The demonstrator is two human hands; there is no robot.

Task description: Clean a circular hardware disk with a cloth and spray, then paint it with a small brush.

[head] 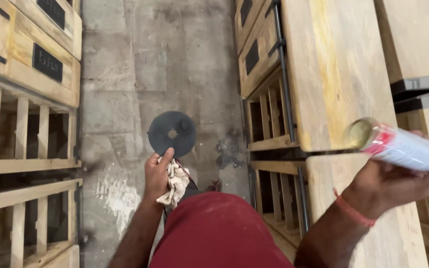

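Observation:
My left hand [157, 173] pinches the lower edge of a round black disc [172, 133] with a centre hole, held over the concrete floor. The same hand also clutches a crumpled off-white rag [176, 183] that hangs below it. My right hand [391, 183], with a red band at the wrist, grips a white and red spray can [403, 148]. The can is tilted with its round end pointing left, over the wooden tabletop [333, 74] at the right.
Wooden cabinets with slatted shelves and black label plates [26, 89] line the left side. More of the same furniture with black metal frames [266, 104] stands on the right. A stained concrete aisle [140, 64] runs between them. My red garment [214, 231] fills the bottom centre.

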